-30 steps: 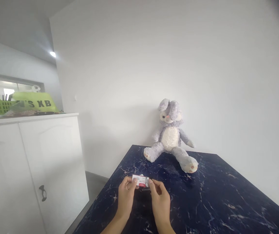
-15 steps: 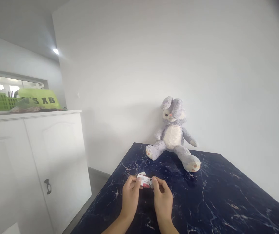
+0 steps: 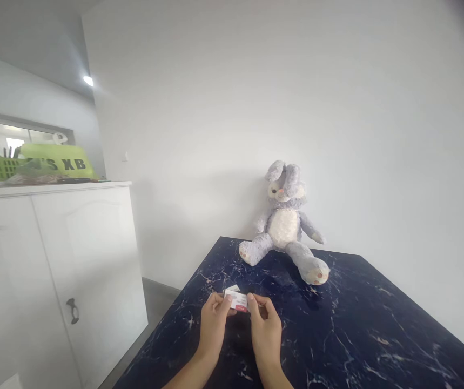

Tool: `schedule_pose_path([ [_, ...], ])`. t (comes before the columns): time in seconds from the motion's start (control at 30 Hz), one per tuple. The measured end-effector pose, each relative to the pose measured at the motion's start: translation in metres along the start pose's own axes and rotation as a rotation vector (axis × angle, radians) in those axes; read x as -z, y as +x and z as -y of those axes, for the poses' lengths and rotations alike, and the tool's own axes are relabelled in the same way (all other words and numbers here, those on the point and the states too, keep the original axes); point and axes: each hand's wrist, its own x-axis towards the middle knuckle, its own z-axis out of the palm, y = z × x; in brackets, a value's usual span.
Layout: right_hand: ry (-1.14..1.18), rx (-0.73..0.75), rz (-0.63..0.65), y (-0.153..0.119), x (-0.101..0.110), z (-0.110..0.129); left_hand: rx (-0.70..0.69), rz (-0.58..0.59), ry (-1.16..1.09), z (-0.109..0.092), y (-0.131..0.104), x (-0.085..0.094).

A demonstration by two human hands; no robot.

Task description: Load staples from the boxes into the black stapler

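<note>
Both hands meet over the near left part of the dark marbled table (image 3: pixel 357 324), and a small white box (image 3: pixel 236 300) sits between them, pinched at its two short ends. The left hand (image 3: pixel 213 324) grips the left end with thumb and fingertips; the right hand (image 3: pixel 264 329) clamps the right end the same way. The box is held just above the tabletop, its long side level, well short of the far edge.

There is one box, one plush rabbit (image 3: pixel 284 221) and two hands in view. The box is flat and rectangular, white with a red patch at its lower right corner; a small flap seems to stand up at its top left, though the print is too blurred to read. The rabbit sits against the wall at the table's far edge.
</note>
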Motion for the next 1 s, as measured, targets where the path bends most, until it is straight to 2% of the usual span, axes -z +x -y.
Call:
schedule_pose_path([
  [0.2,0.112,-0.011,0.131,-0.005,-0.004,0.010,0.044,-0.077,-0.093,-0.006,0.002,0.003],
  [0.3,0.156,-0.002,0.142,-0.006,-0.006,0.010,0.045,-0.093,-0.087,-0.010,0.000,0.001],
  [0.47,0.111,0.004,0.097,-0.005,-0.004,0.005,0.006,-0.031,0.047,-0.010,-0.003,-0.003],
  [0.73,-0.084,0.072,0.167,-0.011,-0.004,0.017,-0.065,-0.003,0.180,-0.009,-0.006,-0.001],
  [0.87,-0.109,0.113,0.192,-0.017,-0.006,0.020,-0.110,0.041,0.324,-0.011,-0.010,-0.002],
  [1.0,-0.094,0.171,0.196,-0.016,-0.005,0.020,-0.112,0.036,0.367,-0.013,-0.011,-0.002],
])
